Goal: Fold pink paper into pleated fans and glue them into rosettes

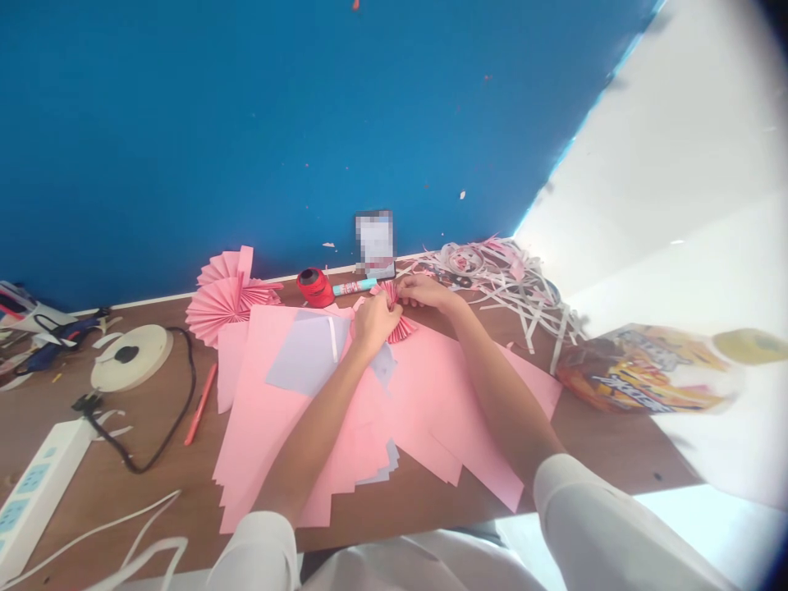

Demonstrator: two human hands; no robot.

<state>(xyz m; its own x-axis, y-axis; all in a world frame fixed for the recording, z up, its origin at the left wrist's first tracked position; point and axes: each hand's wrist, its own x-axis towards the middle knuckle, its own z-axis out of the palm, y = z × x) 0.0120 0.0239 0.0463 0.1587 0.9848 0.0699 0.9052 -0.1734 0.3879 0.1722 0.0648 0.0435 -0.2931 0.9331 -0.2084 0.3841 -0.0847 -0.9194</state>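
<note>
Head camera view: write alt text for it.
The left hand and right hand pinch a pleated pink paper fan above overlapping pink paper sheets on a wooden table. Two more pink fans, a red roll and tangled paper strips lie beyond, before a blue wall.

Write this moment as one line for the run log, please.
left hand: pinching pink fan | right hand: pinching same fan | nearby: pink sheets, two fans

Light: bright and diffuse throughout.
Glare: white surface (665, 164) is overexposed.
Shadows: faintly cast by pink paper (258, 443).
Blur: snack bag (640, 369) is smeared.
Edges: corners are darkened, curved.
</note>
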